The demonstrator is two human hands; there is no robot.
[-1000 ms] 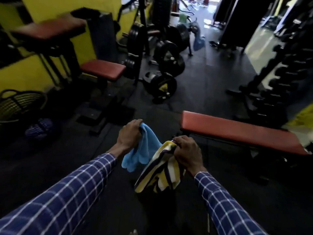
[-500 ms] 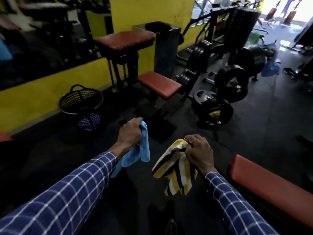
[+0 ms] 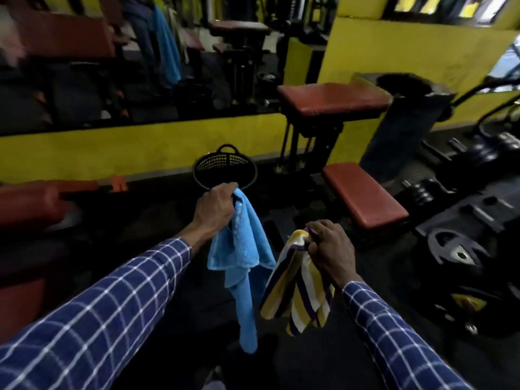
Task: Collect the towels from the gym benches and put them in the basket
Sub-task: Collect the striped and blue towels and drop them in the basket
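Note:
My left hand (image 3: 215, 211) grips a blue towel (image 3: 243, 266) that hangs down loose below the fist. My right hand (image 3: 332, 249) is closed on a yellow, white and purple striped towel (image 3: 298, 288), which also hangs down. A black perforated basket (image 3: 225, 167) with a loop handle stands on the dark floor just beyond my left hand, against the yellow wall. Its lower rim is hidden behind my left hand. Both sleeves are blue plaid.
A red padded seat (image 3: 363, 195) and a raised red pad (image 3: 332, 99) on a black frame stand right of the basket. Another red bench (image 3: 28, 204) lies at the left. Weight plates (image 3: 455, 251) sit on the floor at right. A mirror (image 3: 112, 60) runs above the yellow wall.
The view has swung left, so the basket now sits straight ahead and closer. Both hands still hold their towels; the blue one hangs longer, and the bench at lower right has left the view.

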